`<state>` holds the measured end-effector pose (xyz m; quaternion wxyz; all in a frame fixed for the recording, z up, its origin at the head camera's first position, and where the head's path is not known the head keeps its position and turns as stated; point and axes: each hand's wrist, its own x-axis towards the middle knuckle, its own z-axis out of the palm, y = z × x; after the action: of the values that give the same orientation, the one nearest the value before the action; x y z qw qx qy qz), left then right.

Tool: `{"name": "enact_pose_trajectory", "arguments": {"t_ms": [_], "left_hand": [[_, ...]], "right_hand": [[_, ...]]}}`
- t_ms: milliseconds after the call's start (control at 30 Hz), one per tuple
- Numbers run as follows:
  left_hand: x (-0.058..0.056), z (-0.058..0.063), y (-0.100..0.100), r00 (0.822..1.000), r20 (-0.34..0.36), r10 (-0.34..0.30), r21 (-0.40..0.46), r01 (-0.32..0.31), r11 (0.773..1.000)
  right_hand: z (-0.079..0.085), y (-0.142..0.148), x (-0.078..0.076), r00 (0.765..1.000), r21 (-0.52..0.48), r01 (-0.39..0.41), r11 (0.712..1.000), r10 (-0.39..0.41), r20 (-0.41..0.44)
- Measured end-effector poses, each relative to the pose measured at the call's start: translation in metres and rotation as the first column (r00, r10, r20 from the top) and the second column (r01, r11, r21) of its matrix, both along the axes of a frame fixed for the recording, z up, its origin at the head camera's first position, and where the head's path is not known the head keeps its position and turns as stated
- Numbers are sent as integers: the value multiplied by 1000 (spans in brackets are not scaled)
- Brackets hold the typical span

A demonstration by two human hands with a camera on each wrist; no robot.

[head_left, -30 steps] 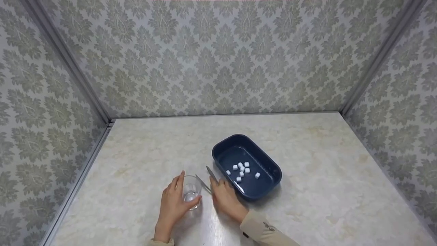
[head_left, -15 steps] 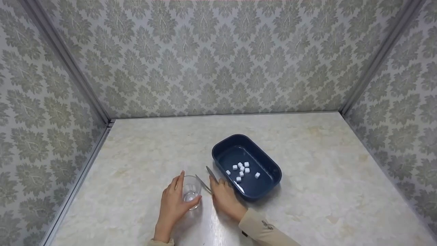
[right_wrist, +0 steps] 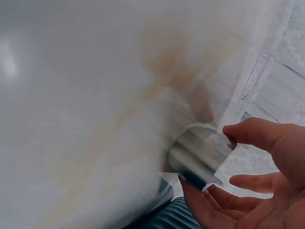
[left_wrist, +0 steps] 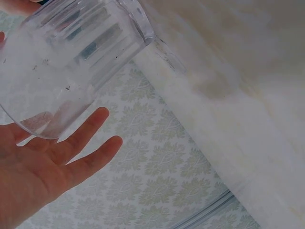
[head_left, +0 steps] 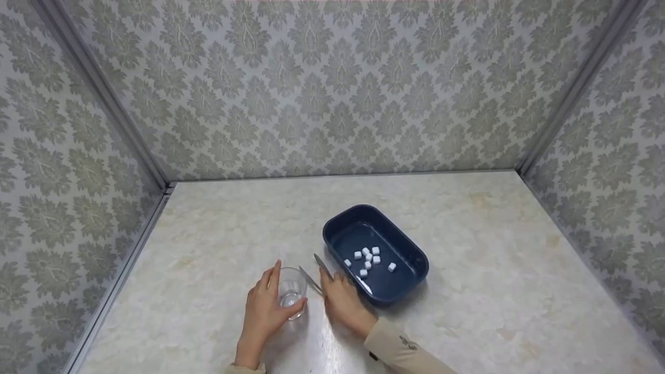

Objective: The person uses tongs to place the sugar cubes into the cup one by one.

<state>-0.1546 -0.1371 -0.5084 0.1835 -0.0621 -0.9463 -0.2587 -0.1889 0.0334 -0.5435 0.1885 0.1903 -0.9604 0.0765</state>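
Note:
My left hand (head_left: 264,306) holds a clear drinking glass (head_left: 292,283), with the thumb across its near side and fingers along its left side. In the left wrist view two fingers stretch out past the ribbed glass (left_wrist: 90,52). Just to the right, my right hand (head_left: 345,306) pinches metal tongs (head_left: 322,265) near their bent end. Their two arms point away from me, spread apart, between the glass and a dark blue dish (head_left: 332,240). The right wrist view shows the shiny bent band of the tongs (right_wrist: 198,155) between thumb and fingers. Several small white cubes (head_left: 368,257) lie in the dish.
A pale marbled table (head_left: 234,218) carries everything. Patterned walls (head_left: 343,93) enclose it at the back and both sides. The dish's left wall stands close beside the right hand.

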Motion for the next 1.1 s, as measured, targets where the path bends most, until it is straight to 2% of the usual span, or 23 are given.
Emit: {"name": "enact_pose_trajectory", "arguments": {"t_ms": [200, 533, 900, 1100], "left_hand": [[0, 1, 1, 1000, -12, -1, -3, 1, 1000], [0, 0, 0, 999, -33, -13, 4, 13, 1000], [-1, -1, 0, 1000, -28, -10, 12, 10, 1000], [0, -1, 0, 999, -31, -10, 12, 10, 1000]], "right_hand": [[5, 4, 3, 998, -41, -25, 999, 27, 54], [13, 10, 5, 994, -125, -56, 991, 67, 85], [25, 16, 11, 991, -170, -130, 977, 135, 21], [32, 19, 16, 987, -195, -142, 971, 153, 44]]}}
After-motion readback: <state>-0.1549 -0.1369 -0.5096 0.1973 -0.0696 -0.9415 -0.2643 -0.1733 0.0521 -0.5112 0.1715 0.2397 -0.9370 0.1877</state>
